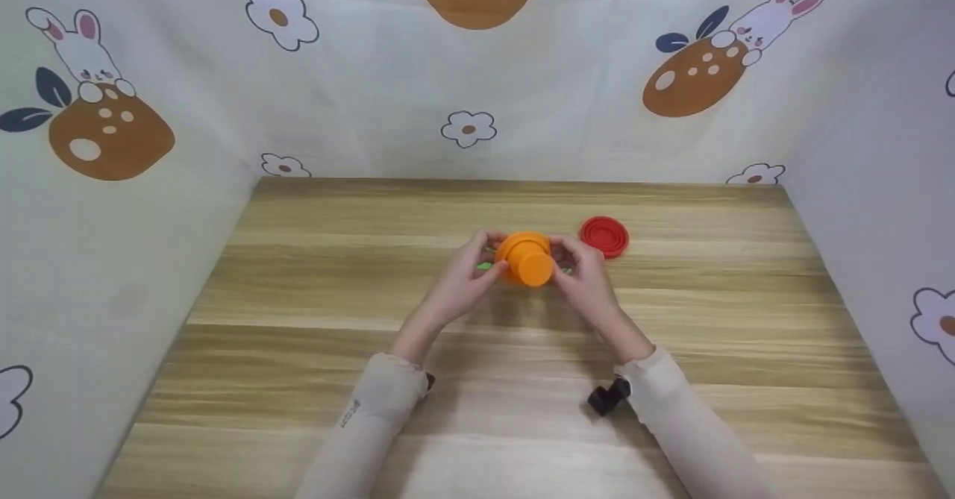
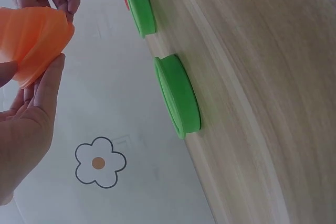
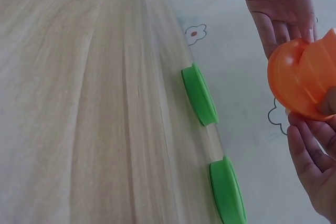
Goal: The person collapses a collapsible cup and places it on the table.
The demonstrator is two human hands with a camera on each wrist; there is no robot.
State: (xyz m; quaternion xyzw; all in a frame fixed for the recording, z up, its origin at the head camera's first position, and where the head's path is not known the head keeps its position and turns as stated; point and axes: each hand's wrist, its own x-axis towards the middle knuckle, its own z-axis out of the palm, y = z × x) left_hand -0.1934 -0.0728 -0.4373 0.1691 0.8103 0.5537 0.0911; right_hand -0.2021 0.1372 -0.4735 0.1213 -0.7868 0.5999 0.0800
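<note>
Both hands hold an orange collapsible silicone cup [image 1: 530, 260] above the table, one hand at each side. Its stepped body is drawn out of the wider rim, and the round end faces the head camera. My left hand [image 1: 471, 269] pinches the left side between thumb and fingers. On the other side, my right hand [image 1: 586, 271] grips the edge the same way. The left wrist view shows the cup's wall [image 2: 37, 38] creased and bent out of round. Behind the hands, green flat round pieces [image 2: 181, 95] sit on the table, mostly hidden in the head view.
A red folded-flat ringed cup [image 1: 605, 236] lies just beyond the right hand. The wood-grain table [image 1: 313, 260] meets a patterned cloth wall [image 1: 373, 96] at the back, with more cloth at both sides. Black camera mounts [image 1: 608, 397] are at the wrists.
</note>
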